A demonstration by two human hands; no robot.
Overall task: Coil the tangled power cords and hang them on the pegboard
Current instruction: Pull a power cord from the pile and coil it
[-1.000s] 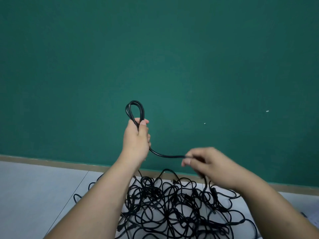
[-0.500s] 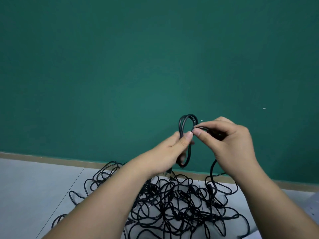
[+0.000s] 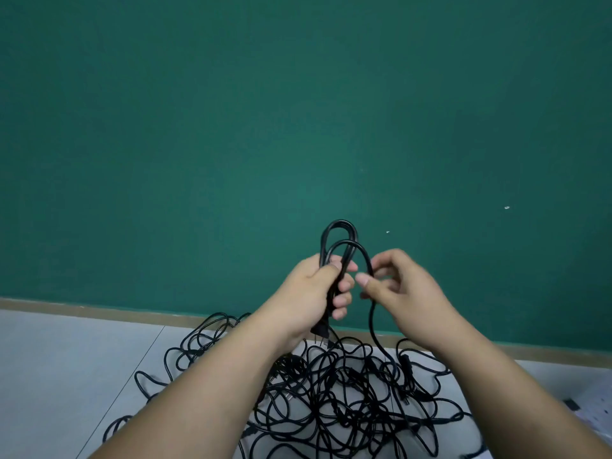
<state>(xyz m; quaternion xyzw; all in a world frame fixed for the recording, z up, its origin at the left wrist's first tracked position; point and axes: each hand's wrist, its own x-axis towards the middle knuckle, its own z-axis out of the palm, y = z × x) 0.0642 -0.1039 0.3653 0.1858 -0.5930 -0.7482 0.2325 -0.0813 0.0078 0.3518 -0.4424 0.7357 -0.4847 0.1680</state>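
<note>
My left hand (image 3: 318, 293) grips a small coil of black power cord (image 3: 339, 233) whose loops stick up above the fist; its plug (image 3: 323, 334) hangs out below the palm. My right hand (image 3: 397, 286) pinches the same cord at a fresh loop just right of the coil. From that hand the cord runs down into a tangled pile of black cords (image 3: 331, 399) on the floor beneath both forearms. No pegboard is in view.
A dark green wall (image 3: 298, 111) fills the view ahead, with a tan baseboard (image 3: 82, 309) along its foot. The floor is light grey tile (image 3: 59, 376). A white object with dark marks (image 3: 589, 412) shows at the right edge.
My left hand carried the coil right to meet the right hand. The right hand laid another loop over the coil, and the left fingers have closed round it.
</note>
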